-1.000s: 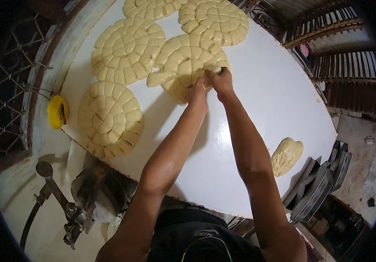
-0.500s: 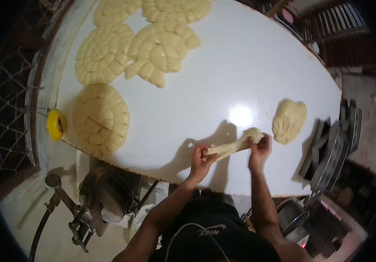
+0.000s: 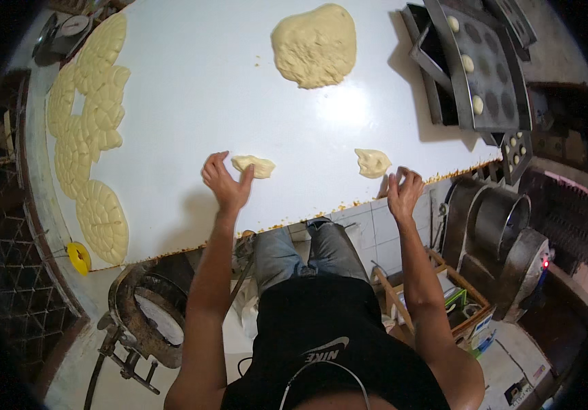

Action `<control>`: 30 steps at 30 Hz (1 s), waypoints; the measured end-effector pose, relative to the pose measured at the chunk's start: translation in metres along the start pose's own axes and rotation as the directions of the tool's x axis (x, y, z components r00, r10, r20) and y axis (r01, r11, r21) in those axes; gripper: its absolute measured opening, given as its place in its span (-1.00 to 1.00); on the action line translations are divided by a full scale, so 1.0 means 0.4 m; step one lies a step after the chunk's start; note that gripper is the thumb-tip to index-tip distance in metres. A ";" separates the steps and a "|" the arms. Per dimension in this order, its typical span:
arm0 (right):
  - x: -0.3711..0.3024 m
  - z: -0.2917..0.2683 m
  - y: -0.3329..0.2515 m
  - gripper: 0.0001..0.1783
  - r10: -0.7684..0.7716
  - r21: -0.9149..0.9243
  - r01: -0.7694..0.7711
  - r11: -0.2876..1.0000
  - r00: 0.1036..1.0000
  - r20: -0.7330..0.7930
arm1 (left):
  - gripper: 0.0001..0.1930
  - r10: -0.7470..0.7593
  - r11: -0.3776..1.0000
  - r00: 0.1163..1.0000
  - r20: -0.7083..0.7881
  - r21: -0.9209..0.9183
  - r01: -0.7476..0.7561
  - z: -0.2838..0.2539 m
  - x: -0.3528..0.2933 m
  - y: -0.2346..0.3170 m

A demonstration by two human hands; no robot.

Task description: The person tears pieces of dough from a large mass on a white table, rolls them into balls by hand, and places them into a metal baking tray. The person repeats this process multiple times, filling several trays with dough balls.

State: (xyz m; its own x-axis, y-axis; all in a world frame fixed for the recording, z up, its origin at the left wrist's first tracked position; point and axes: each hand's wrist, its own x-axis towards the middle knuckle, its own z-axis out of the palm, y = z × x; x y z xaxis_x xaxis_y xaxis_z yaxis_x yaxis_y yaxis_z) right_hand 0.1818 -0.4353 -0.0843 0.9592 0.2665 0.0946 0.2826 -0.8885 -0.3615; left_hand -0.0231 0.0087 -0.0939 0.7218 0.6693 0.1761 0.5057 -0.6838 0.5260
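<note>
Two small pieces of dough lie apart on the white tabletop. My left hand is open beside the left dough piece, its thumb over that piece's edge and its fingers spread to the left. Just right of the other dough piece, my right hand hovers near the table's front edge with its fingers apart and nothing between them. Farther back sits a large rough lump of dough.
Several scored dough rounds line the left side, with a yellow bowl by the near corner. Stacked metal baking trays, one with small dough balls in round hollows, stand at the back right. A dial scale is far left.
The dough stretched between my hands is now two separate pieces on the table. Both hands have let go and moved apart. The view has shifted toward the right side of the table.
</note>
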 end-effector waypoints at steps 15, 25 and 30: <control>0.245 0.140 -0.331 -0.71 -0.064 0.137 0.087 0.987 0.984 -0.168 | -0.68 -0.018 1.000 0.976 -0.217 0.016 0.022 0.203 0.108 0.184; 0.292 0.183 -0.361 -0.80 -0.042 0.176 0.069 0.982 0.987 -0.153 | -0.77 0.018 0.999 0.996 -0.082 -0.048 -0.022 0.214 0.203 0.156; 0.242 0.135 -0.149 -0.77 -0.337 0.278 0.321 0.905 0.941 0.010 | -0.80 0.304 0.947 0.944 0.133 -0.150 -0.284 0.114 0.272 -0.024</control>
State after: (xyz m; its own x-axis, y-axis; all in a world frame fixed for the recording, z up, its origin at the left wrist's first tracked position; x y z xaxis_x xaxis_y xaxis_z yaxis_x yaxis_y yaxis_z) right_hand 0.2573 -0.3364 -0.1037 0.8074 0.5544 0.2018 0.5607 -0.6147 -0.5548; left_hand 0.0723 0.0749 -0.1174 0.8973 0.3854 0.2154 0.2034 -0.7938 0.5732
